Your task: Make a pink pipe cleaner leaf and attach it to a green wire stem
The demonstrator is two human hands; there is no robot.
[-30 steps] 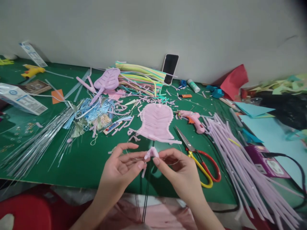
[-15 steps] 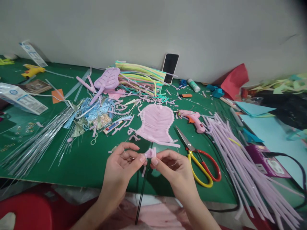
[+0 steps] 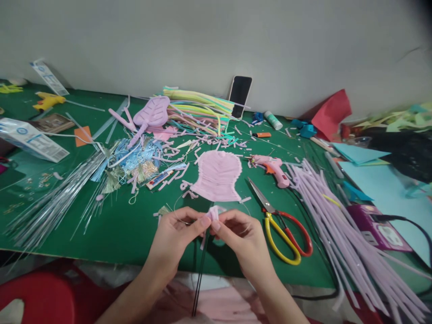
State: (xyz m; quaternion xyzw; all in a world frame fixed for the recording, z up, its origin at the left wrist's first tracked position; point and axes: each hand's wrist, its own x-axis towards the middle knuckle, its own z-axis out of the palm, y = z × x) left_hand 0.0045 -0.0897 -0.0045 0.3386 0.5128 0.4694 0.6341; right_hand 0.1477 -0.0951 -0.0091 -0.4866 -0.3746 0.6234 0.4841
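Observation:
Both hands meet over the front of the table, pinching a small folded piece of lilac pipe cleaner (image 3: 213,212). My left hand (image 3: 180,231) grips it from the left with thumb and forefinger; my right hand (image 3: 238,234) does so from the right. Thin dark stems (image 3: 199,279) run down below the fingers, and whether they join the piece is hidden. A thin wire loops out around the hands. Just beyond lies a lilac fan-shaped panel of pipe cleaners (image 3: 219,175). Red-and-yellow-handled scissors (image 3: 281,229) rest to the right of my right hand.
A pink glue gun (image 3: 273,168) lies behind the scissors. Lilac pipe cleaners (image 3: 340,238) spread at right, silver strands (image 3: 64,198) at left. A lilac leaf shape (image 3: 151,112) and coloured pipe cleaners (image 3: 202,101) lie at the back; a phone (image 3: 240,96) leans on the wall.
My hands have drawn closer together around the small lilac piece, which now looks more tightly folded. A loose lilac strip at the panel's lower edge has moved or is partly out of sight.

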